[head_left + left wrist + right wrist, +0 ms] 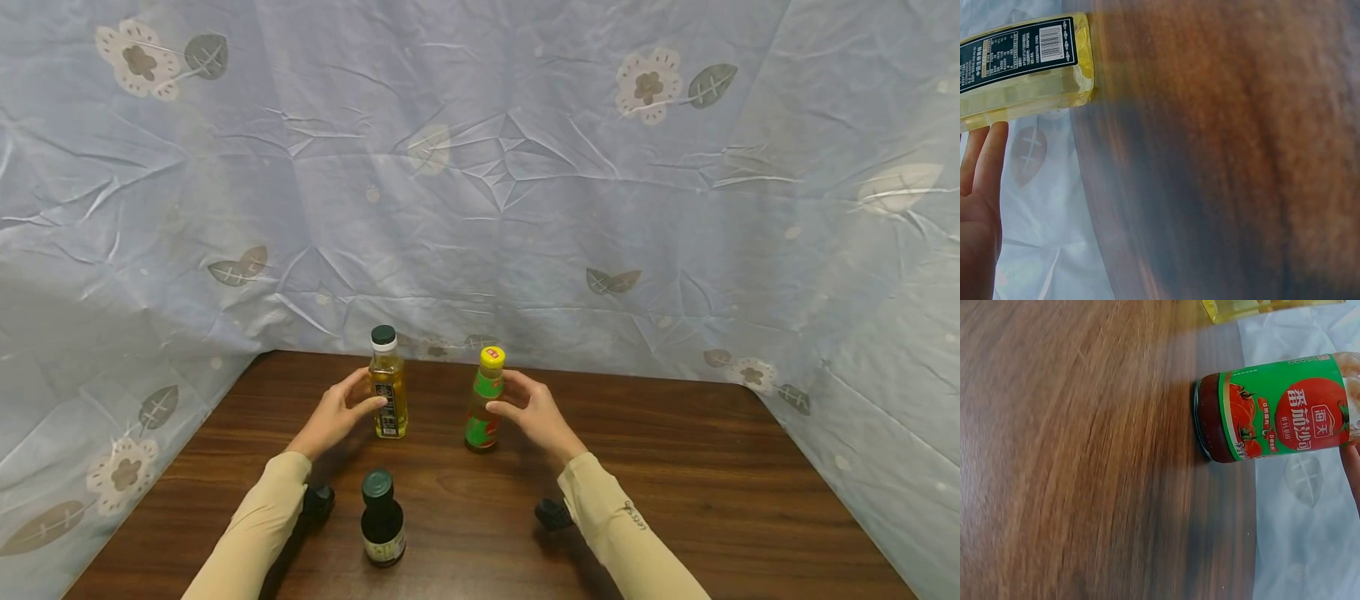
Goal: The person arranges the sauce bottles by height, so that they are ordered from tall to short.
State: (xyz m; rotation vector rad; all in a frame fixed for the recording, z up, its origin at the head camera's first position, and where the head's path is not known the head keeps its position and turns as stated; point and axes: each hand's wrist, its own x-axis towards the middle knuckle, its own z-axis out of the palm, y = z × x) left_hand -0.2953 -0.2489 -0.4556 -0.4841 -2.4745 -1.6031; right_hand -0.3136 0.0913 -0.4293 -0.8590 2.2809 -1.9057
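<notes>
Oil: The oil [400, 396] is grasped by the left hand [337, 419], its thumb set on the near face and its fingers round the left side; it is seen upright on the table [697, 483].
Ketchup: To the right of the oil, the ketchup [481, 413] is grasped by the right hand [538, 417], thumb in front, fingers behind its upper part.
Dark bottle: The dark bottle [382, 525], nearer the wearer than the oil and touched by neither hand, is shown in the head view alone, as are the thumbs and all the caps.
Wrist close-ups: The oil's barcode and rows of white print are shown large in the left wrist view; the ketchup's lettering and pictured tomatoes are made plain in the right, where part of the oil is also caught.
Edges: The table's far edge is seen just behind the oil, backed by a flowered curtain [465, 250].
Room: A gap of wood is left between the oil and the ketchup; the broadest stretch is found well to the oil's right, beyond the right hand.
Looks: The oil is clear yellow, dark-labelled, dark-capped above a white collar; the ketchup is dark red under a green-and-red label, topped in yellow.
</notes>
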